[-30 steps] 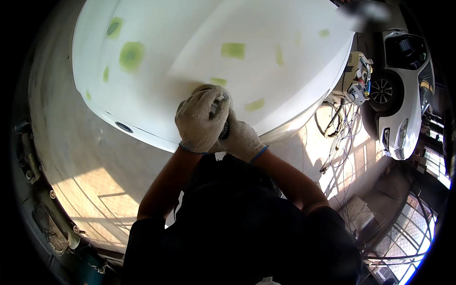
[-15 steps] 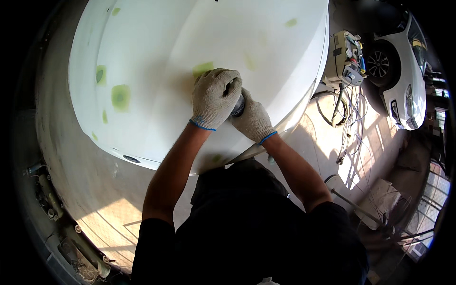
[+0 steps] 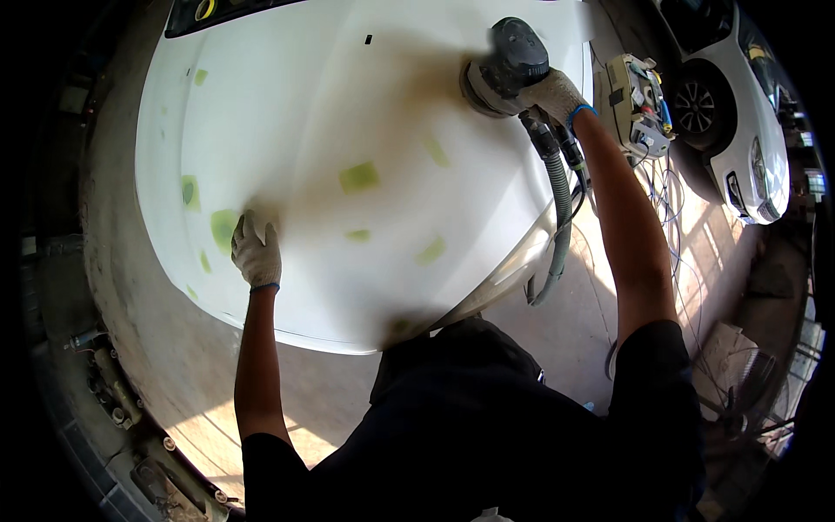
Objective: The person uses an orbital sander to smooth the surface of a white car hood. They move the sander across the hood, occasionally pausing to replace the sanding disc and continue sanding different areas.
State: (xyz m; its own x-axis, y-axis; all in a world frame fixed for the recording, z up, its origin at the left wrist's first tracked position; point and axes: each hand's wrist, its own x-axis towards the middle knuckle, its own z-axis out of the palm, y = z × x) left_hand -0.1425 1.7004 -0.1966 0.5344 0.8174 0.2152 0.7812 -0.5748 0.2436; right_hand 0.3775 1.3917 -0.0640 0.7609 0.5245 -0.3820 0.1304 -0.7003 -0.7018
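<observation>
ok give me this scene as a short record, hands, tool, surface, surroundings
left hand: gloved, open, beside a green patch; contact with the surface unclear
right hand: gloved, gripping the tool
tool: dark orbital sander, round pad, ribbed hose attached
surface: white car hood, several green patches
surroundings: tan toolbox and white car, both right of the hood

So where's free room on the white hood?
Bare hood lies between the left hand and the dark clothing, and beyond that hand toward the black mark. It's crowded at far right: the right hand grips the sander, whose hose hangs over the edge.
</observation>
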